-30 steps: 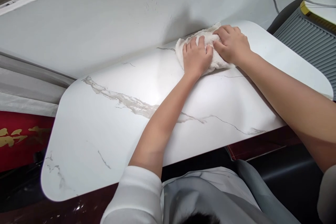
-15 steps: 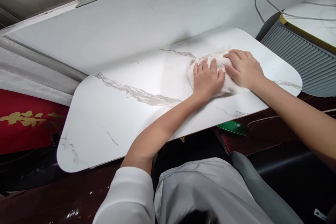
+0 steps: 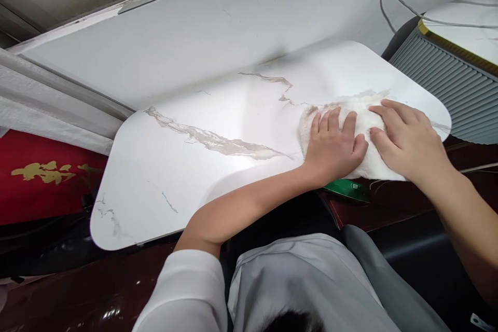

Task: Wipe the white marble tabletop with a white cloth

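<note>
One white cloth [image 3: 365,116] lies at the front edge of the marbled bench [image 3: 249,119], toward its right end. The left hand [image 3: 336,145] presses on it with fingers spread; the right hand [image 3: 412,137] rests beside, thumb apart from fingers. Below this edge is a green object [image 3: 348,191], partly hidden.

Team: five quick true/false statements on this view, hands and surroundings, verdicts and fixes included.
1. The left hand and right hand rest on a pale cloth. True.
2. The table has grey-brown veins on its white top. True.
3. The cloth lies at the table's left end. False: it lies toward the right end.
4. The left hand is a tight fist. False: it is open, spread on the cloth.
5. A green item shows below the table's near edge. True.
</note>
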`<action>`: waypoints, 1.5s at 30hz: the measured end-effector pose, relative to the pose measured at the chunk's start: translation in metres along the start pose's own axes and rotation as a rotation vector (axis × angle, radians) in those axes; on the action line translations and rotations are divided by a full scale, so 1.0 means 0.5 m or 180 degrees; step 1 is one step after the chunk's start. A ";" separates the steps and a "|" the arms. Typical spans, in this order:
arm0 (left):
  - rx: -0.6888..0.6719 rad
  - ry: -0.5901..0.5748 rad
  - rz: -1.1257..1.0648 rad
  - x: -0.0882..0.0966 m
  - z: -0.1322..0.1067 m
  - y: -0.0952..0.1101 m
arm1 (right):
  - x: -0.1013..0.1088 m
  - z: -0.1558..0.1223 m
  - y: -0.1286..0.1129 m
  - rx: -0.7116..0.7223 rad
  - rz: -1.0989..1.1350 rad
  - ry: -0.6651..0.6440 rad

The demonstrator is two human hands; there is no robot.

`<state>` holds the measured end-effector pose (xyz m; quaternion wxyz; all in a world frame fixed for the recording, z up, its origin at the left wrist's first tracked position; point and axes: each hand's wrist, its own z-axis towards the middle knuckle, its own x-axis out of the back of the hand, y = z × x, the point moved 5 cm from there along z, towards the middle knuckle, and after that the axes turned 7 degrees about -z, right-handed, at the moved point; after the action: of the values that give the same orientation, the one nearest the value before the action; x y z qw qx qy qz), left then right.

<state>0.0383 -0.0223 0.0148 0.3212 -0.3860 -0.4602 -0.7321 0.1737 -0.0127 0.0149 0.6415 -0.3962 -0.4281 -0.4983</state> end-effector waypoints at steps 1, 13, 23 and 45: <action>-0.0029 0.0000 0.0003 0.000 -0.002 0.004 | 0.002 -0.005 0.003 -0.0038 -0.0010 -0.0043; -0.0084 -0.0136 0.0045 -0.005 0.018 0.001 | -0.006 0.021 0.017 -0.0279 -0.0067 -0.0381; 0.0157 -0.0155 -0.0130 -0.018 0.106 -0.038 | -0.026 0.123 0.016 -0.0191 0.0047 -0.0569; 0.0426 -0.0021 -0.0275 -0.033 0.253 -0.109 | -0.083 0.288 0.043 0.0039 0.0268 -0.0567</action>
<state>0.0357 0.1164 0.0124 0.3129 -0.3459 -0.5253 -0.7117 0.1671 0.1384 0.0199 0.6236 -0.4527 -0.4695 -0.4310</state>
